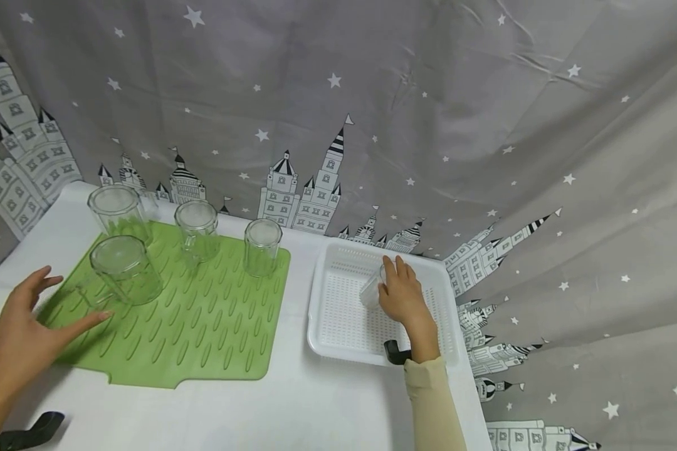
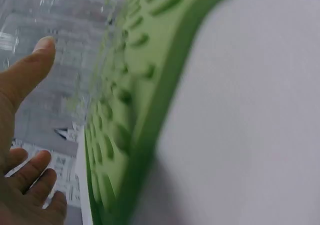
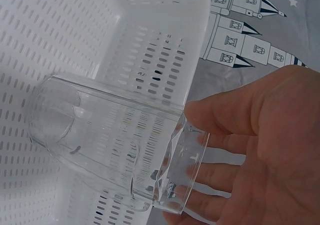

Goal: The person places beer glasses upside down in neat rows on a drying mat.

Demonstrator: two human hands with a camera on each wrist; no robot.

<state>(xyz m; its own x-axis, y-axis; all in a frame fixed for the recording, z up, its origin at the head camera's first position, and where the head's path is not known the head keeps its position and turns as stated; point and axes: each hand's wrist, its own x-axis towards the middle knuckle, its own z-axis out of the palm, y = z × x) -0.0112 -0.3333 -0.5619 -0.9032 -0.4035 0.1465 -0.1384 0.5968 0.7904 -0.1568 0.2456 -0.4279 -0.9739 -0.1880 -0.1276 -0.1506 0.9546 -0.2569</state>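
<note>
My right hand (image 1: 403, 294) is over the white basket (image 1: 344, 338) and grips a clear glass mug (image 3: 110, 130) by its thick base. In the right wrist view the thumb lies on one side and the fingers reach around the other; the mug's mouth points into the basket. On the left, my left hand (image 1: 31, 332) is spread, thumb and fingers apart, beside a large glass mug (image 1: 126, 269) whose handle faces it. A gap shows between hand and mug in the head view. That mug stands bottom-up on the green drying mat (image 1: 203, 338).
Another large glass mug (image 1: 121, 213) stands at the mat's back left corner. A smaller mug (image 1: 197, 228) and a small glass (image 1: 262, 247) stand further right along the back. Behind the white table (image 1: 304, 407) hangs a grey castle-print curtain (image 1: 429, 125).
</note>
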